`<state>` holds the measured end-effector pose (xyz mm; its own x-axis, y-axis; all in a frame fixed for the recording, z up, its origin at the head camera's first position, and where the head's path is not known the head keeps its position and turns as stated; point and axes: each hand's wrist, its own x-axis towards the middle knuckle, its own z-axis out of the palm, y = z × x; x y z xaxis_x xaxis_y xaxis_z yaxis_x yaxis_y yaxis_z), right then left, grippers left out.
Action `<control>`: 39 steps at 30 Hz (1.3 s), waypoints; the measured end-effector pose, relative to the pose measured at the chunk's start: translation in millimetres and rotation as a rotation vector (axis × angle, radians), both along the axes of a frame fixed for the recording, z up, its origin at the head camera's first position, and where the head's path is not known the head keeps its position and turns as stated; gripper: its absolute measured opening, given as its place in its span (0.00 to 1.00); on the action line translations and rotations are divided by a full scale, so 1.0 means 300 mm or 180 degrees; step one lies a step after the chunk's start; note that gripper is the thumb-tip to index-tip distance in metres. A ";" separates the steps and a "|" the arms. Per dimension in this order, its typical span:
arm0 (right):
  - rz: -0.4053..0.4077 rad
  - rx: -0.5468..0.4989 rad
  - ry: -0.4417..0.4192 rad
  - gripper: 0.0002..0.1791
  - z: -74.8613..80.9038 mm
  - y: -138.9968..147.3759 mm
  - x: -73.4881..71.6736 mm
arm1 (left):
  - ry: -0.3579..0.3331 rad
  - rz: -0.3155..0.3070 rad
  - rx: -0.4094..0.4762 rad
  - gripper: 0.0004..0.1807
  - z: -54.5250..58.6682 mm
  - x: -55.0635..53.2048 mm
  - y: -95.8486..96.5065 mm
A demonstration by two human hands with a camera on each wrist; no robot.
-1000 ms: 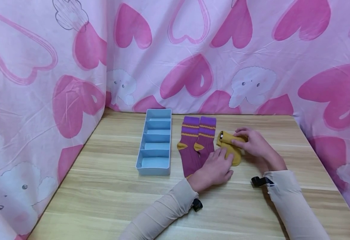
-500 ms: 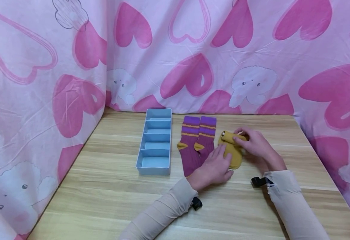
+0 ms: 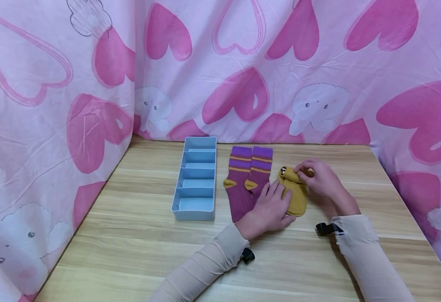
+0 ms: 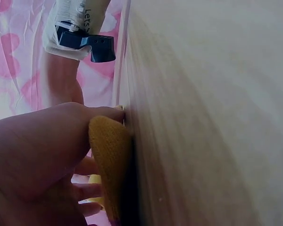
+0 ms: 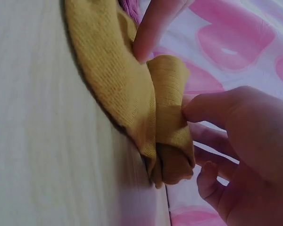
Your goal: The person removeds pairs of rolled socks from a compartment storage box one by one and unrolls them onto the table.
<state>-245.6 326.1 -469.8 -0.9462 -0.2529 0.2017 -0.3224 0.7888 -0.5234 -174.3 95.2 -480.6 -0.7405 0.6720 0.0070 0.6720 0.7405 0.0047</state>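
A mustard-yellow sock lies on the table with one end rolled up and the other flat. My right hand pinches the roll between thumb and fingers; the right wrist view shows the rolled part close up. Fairly straight and spread, the fingers of my left hand rest at the left edge of the flat part, touching it. A dark and white patch shows at the roll's left end. To the left lies a pair of purple socks with yellow heels and stripes, partly covered by my left hand.
A light blue box with several compartments stands left of the purple socks. Wood-grain table surrounds everything. Pink heart-patterned cloth hangs behind and at both sides.
The yellow sock has shifted slightly right, and its flat end has come nearer to me. The roll looks more bunched under my right hand. My left hand has barely moved.
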 end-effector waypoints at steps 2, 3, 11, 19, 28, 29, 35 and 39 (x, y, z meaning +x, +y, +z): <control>0.0017 0.0059 -0.0111 0.08 0.006 -0.003 0.002 | -0.0014 -0.0024 0.0011 0.41 0.000 -0.002 0.000; 0.0012 0.0082 -0.0185 0.09 0.009 -0.004 0.003 | -0.0022 -0.0042 0.0021 0.41 0.000 -0.003 -0.001; 0.0011 0.0058 -0.0445 0.17 0.012 -0.014 0.001 | -0.0125 -0.0081 0.0034 0.41 0.002 -0.002 0.000; -0.0042 0.0076 -0.0285 0.24 -0.004 -0.009 -0.004 | -0.0171 -0.0140 0.0017 0.35 0.022 0.016 0.010; -0.0051 0.0207 -0.0183 0.15 -0.005 -0.005 -0.001 | -0.0191 -0.0208 -0.0103 0.30 0.051 0.034 0.016; -0.0055 0.0226 -0.0254 0.17 -0.003 -0.004 0.001 | -0.0192 -0.0214 -0.0114 0.30 0.051 0.036 0.018; -0.0052 0.0321 -0.0525 0.22 0.004 0.003 0.006 | -0.0276 -0.0217 -0.0120 0.30 0.052 0.039 0.021; -0.0105 0.0228 -0.0470 0.23 -0.003 0.006 0.003 | -0.0312 -0.0216 -0.0111 0.29 0.052 0.041 0.022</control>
<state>-244.8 328.1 -470.8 -0.9722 -0.2301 0.0423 -0.2195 0.8346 -0.5052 -161.9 101.8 -465.0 -0.6894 0.7191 -0.0876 0.7181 0.6943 0.0478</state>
